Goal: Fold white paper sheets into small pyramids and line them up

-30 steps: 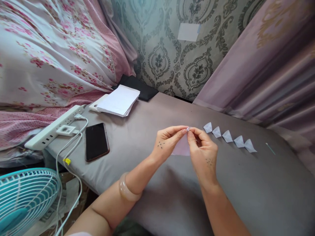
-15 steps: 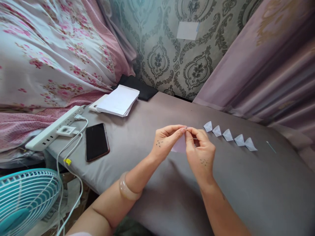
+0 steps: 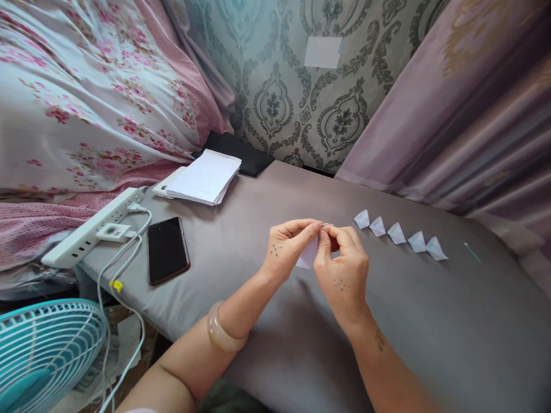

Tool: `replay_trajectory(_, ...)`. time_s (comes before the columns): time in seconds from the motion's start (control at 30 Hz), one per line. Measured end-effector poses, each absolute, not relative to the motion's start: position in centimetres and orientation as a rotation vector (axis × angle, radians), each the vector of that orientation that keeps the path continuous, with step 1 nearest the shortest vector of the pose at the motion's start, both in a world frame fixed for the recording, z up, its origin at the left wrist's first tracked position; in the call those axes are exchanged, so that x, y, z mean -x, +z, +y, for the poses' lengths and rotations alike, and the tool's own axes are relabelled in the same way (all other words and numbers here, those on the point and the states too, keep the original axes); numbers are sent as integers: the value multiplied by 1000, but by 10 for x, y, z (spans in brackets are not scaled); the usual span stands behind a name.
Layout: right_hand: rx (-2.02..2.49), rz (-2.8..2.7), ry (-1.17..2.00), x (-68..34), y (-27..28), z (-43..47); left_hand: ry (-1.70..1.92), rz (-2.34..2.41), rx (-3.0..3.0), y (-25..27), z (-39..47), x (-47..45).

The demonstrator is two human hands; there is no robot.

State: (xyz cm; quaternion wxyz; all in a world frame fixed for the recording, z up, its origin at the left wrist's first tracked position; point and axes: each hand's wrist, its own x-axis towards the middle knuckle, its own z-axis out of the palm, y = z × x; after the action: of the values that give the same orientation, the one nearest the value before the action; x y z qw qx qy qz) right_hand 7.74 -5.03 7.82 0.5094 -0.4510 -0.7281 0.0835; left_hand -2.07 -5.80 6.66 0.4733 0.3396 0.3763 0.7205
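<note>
Between my two hands hangs a sheet of pale paper, pinched along its upper edge above the table. My left hand is closed on it with thumb and forefinger. Fingertips of my right hand pinch the same edge, touching or nearly touching the left ones. Most of the sheet is hidden behind the hands, so its exact shape cannot be made out. To the right, several small folded white paper pieces stand in a slanting row, apart from my hands.
A stack of white paper lies at the back left by a black folder-like item. Nearer are a phone, a power strip with cables, and a blue fan. A cotton swab lies far right on the grey tabletop.
My right hand has turned and shifted slightly left, its wrist rolling. More of the paper shows between the hands. My left hand stays nearly in place; the view has moved a little.
</note>
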Motion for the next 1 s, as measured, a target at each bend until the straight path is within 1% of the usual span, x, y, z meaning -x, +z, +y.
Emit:
replay_trajectory(0.1,1105,-1768,211,-77,78,-51,1761,913,-848,69,-59,22)
replay_trajectory(0.23,1107,-1786,299,-76,78,-51,1799,922,-799,69,-57,26)
replay_trajectory(0.43,1110,-1814,649,-79,82,-48,1748,866,-680,66,-54,32)
replay_trajectory(0.6,1178,-1836,844,-89,86,-40,1731,827,-617,66,-52,33)
replay_trajectory(0.7,1211,-1869,909,-97,86,-32,1757,833,-602,66,-51,35)
replay_trajectory(0.87,1049,-1689,1020,-99,82,-24,1765,872,-661,66,-52,31)
replay_trajectory(1.0,1020,-1611,1102,-91,78,-27,1757,838,-728,63,-54,27)
